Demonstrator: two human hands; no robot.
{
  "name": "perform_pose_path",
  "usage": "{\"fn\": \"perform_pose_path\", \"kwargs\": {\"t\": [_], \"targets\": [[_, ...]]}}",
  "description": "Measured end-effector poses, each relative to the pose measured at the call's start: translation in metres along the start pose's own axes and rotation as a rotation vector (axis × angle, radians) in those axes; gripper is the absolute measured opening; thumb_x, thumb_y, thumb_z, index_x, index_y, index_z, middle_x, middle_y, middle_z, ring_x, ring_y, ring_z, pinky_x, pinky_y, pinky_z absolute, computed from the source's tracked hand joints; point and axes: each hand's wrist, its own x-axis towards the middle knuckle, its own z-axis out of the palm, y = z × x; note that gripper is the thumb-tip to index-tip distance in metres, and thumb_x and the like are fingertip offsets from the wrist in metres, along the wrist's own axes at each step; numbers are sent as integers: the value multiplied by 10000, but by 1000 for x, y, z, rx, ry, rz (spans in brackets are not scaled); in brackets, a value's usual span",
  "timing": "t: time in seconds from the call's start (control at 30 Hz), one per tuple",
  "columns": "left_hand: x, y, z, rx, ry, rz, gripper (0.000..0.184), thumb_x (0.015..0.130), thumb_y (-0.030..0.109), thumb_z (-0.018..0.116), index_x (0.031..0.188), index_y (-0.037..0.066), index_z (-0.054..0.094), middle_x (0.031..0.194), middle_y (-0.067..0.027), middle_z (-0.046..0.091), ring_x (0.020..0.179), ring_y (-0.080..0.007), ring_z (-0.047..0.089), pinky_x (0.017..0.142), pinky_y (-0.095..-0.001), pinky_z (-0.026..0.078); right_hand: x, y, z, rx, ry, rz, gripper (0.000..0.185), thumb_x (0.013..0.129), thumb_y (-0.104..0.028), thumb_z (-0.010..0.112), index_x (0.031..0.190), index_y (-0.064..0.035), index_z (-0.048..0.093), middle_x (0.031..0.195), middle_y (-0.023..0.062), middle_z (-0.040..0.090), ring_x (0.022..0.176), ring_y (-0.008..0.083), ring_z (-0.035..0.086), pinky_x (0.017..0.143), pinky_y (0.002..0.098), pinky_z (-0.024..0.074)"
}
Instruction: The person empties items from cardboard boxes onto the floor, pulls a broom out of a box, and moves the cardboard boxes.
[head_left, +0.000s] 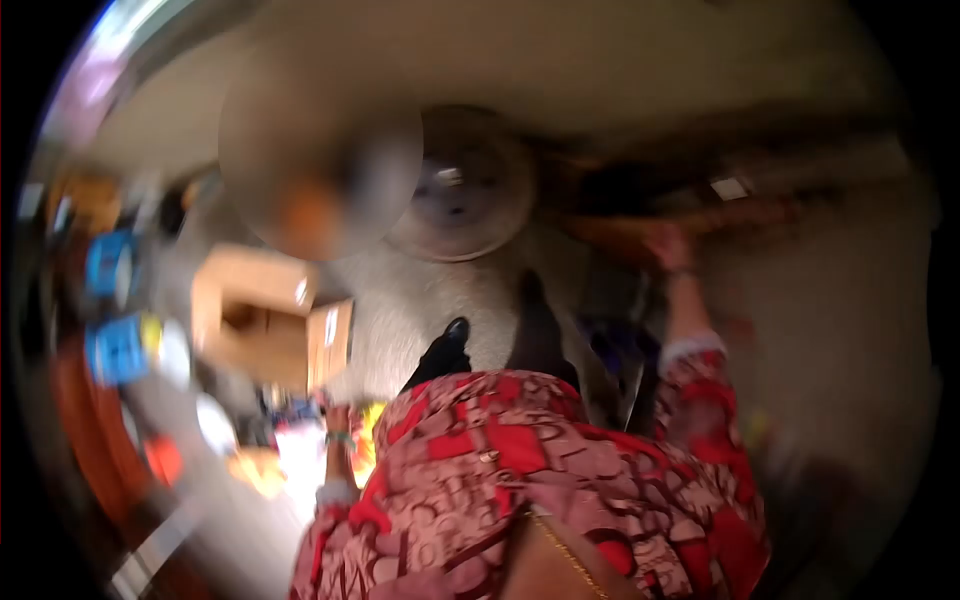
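Motion blur smears much of the head view. My left hand (340,415) hangs low at my left side, with a bracelet at the wrist. Bright white and pink material (300,455) and something yellow (373,415) show around it; whether the hand holds any of this I cannot make out. My right hand (668,245) reaches forward on the right, at or against a brown, wood-like edge (610,235). Its fingers are too blurred to read, and contact is uncertain.
An open cardboard box (225,325) stands on the floor ahead to the left. Beyond my feet is a round metallic-looking object (465,200), partly covered by a blurred round shape (320,130). Blue containers (118,350) line the far left. Dark purple items (620,345) lie near my right leg.
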Motion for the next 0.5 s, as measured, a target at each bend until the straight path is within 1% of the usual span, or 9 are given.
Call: {"fn": "perform_pose_path", "kwargs": {"t": [0.07,0.1,0.13,0.17,0.23,0.27,0.37,0.43,0.5], "targets": [[-47,-11,58,-266,218,-84,235,854,338,443,763,125,478,608,-48,501,438,-193,488,377,-304,394,112,-46,-43,-36,-223,183,191,849,-310,570,822,-121,576,750,45,611,666,191,581,627,351,516],[-79,1,93,-200,307,-139,134,825,250,520,823,117,510,648,-52,525,528,-206,546,399,-327,427,148,-77,-56,-86,-381,250,246,847,-358,571,767,-126,575,715,33,611,677,181,576,628,348,502],[-102,10,127,-121,315,-131,132,806,222,552,851,99,534,676,-52,546,580,-198,560,453,-328,454,177,-105,-57,-99,-150,377,220,830,-346,594,823,-126,589,714,45,617,638,188,574,570,343,501],[-117,12,153,-28,307,-122,148,787,194,583,879,81,557,705,-53,567,632,-190,574,508,-328,480,183,-122,-51,-227,60,155,228,836,-331,588,897,-112,594,728,56,621,658,199,588,564,347,504],[-103,-19,175,362,183,137,215,773,202,610,912,39,597,788,-69,616,747,-170,593,659,-292,493,210,-165,-32,-286,189,160,246,859,-324,546,967,-107,590,704,60,616,666,202,605,573,339,507],[-107,-26,191,295,198,82,254,759,217,634,919,19,626,867,-81,643,799,-160,601,738,-252,471,212,-178,-39,-315,222,134,248,852,-322,550,968,-106,592,720,65,614,681,208,601,584,344,504],[-97,-76,204,378,293,108,267,765,234,640,921,18,648,884,-91,658,827,-167,608,749,-274,476,208,-189,-71,-538,124,-1,257,833,-317,564,971,-103,596,767,80,606,727,226,589,620,358,496],[-85,-102,188,367,302,122,257,783,249,630,914,30,656,850,-78,663,806,-147,609,729,-283,481,182,-188,-79,-923,46,-136,264,819,-314,574,973,-100,600,798,90,601,757,238,581,644,367,491],[-97,-75,207,541,185,99,234,804,196,617,938,6,638,877,-89,645,808,-160,604,731,-299,499,161,-185,-87,-1538,-28,-309,272,806,-311,583,975,-98,603,829,100,595,788,250,573,667,377,486]]}}
